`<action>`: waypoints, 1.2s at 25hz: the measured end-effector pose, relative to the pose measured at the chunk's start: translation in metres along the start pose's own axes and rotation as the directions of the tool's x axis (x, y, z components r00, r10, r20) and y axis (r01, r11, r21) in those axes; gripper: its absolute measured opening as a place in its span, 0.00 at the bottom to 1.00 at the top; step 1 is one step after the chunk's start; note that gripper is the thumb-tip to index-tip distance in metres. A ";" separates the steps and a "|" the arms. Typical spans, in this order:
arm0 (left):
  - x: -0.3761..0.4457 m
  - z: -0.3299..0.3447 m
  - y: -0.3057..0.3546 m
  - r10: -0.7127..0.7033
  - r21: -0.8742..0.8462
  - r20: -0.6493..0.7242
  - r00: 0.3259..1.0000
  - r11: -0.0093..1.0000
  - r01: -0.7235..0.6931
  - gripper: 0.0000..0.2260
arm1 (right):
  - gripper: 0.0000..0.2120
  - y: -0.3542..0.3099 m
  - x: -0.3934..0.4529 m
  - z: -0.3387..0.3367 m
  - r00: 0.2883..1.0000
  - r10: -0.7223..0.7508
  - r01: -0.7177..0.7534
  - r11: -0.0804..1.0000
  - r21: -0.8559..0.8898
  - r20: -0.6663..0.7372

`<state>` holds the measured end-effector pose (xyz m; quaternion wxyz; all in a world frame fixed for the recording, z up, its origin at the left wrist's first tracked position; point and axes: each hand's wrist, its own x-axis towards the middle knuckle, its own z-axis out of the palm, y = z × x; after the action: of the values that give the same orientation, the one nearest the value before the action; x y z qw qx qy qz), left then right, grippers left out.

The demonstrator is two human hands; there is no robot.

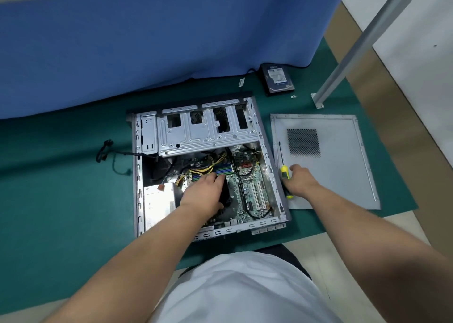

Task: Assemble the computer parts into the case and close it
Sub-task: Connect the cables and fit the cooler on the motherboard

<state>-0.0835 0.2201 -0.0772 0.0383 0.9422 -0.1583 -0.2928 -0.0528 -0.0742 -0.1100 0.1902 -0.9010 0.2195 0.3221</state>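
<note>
While the open computer case [208, 168] lies on its side on the green mat [61, 175] that covers the bench, the left hand [204, 191] reaches into it and rests over a black part [226, 195] on the motherboard [250, 185], fingers bent forward; whether they truly grip that part cannot be told. The right hand [300, 179] lies just outside the case's right wall, its fingers curled round the yellow-and-black handle of a screwdriver [284, 173], whose thin shaft points away from the person across the grey side panel [331, 165]. That panel lies flat on the mat just beside the case, its perforated vent patch facing up. Inside the case, yellow and black cables [213, 165] run above the left hand, a power supply [158, 202] sits in the near left corner, and the metal drive cage [206, 131] spans the far end. A hard drive [278, 80] lies well apart beyond the panel, near a blue curtain [147, 48], with small screws [293, 96] just beside it.
</note>
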 end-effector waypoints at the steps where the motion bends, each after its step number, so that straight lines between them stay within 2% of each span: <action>1: 0.001 0.001 0.001 -0.013 0.003 -0.002 1.000 1.000 0.013 0.42 | 0.25 0.000 0.002 0.006 1.000 0.011 -0.011 1.000 -0.011 0.000; 6: 0.005 0.002 0.005 -0.031 -0.010 0.002 1.000 0.999 0.031 0.39 | 0.18 -0.003 0.011 0.024 0.995 0.060 -0.060 0.998 0.005 -0.075; 10: 0.006 0.000 0.005 -0.024 -0.015 0.008 1.000 1.000 0.024 0.36 | 0.15 -0.001 0.012 0.020 0.995 0.046 -0.029 0.983 0.184 -0.091; 13: 0.006 0.003 0.003 -0.014 -0.015 -0.003 1.000 1.000 0.014 0.37 | 0.13 -0.007 0.001 0.010 0.978 -0.042 0.124 0.907 0.403 -0.205; 16: 0.001 0.006 0.003 0.002 -0.062 0.002 1.000 0.998 -0.002 0.41 | 0.12 -0.021 -0.019 -0.007 0.943 -0.138 0.297 0.757 0.582 -0.302; 18: -0.004 0.002 0.005 -0.014 -0.157 -0.008 1.000 0.988 0.013 0.43 | 0.11 -0.031 -0.033 -0.020 0.903 -0.213 0.409 0.693 0.593 -0.374; 19: -0.008 -0.001 0.006 -0.017 -0.202 -0.079 0.997 0.979 0.000 0.41 | 0.11 -0.036 -0.042 -0.026 0.873 -0.263 0.468 0.691 0.551 -0.411; 20: -0.012 -0.006 0.007 -0.014 -0.227 -0.222 0.975 0.973 -0.038 0.37 | 0.11 -0.041 -0.051 -0.033 0.842 -0.321 0.521 0.692 0.500 -0.433; 21: -0.015 -0.011 0.007 -0.013 -0.219 -0.400 0.916 0.972 -0.082 0.33 | 0.11 -0.046 -0.061 -0.039 0.817 -0.385 0.563 0.692 0.451 -0.429; 23: -0.018 -0.019 0.003 -0.028 -0.156 -0.682 0.731 0.982 -0.107 0.27 | 0.13 -0.056 -0.077 -0.048 0.784 -0.515 0.620 0.688 0.379 -0.348; 24: -0.019 -0.023 -0.002 -0.039 -0.128 -0.739 0.672 0.988 -0.084 0.24 | 0.13 -0.060 -0.084 -0.051 0.771 -0.568 0.637 0.684 0.356 -0.290; 25: -0.019 -0.025 -0.007 -0.037 -0.098 -0.747 0.664 0.994 -0.056 0.21 | 0.13 -0.065 -0.090 -0.053 0.763 -0.601 0.645 0.679 0.350 -0.240; 27: -0.021 -0.025 -0.017 -0.006 -0.030 -0.678 0.735 0.999 -0.019 0.15 | 0.12 -0.073 -0.098 -0.058 0.774 -0.602 0.622 0.669 0.406 -0.196; 29: -0.028 -0.021 -0.021 0.008 -0.002 -0.587 0.810 1.000 -0.012 0.14 | 0.13 -0.082 -0.105 -0.057 0.799 -0.558 0.584 0.632 0.509 -0.223; 30: -0.030 -0.019 -0.020 0.007 -0.016 -0.566 0.824 1.000 -0.019 0.14 | 0.14 -0.087 -0.107 -0.054 0.815 -0.523 0.558 0.594 0.580 -0.248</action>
<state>-0.0910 0.2479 -0.0484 0.0954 0.9851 -0.1432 -0.0020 -0.0555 0.0013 0.0174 0.5625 -0.8152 0.0356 0.1332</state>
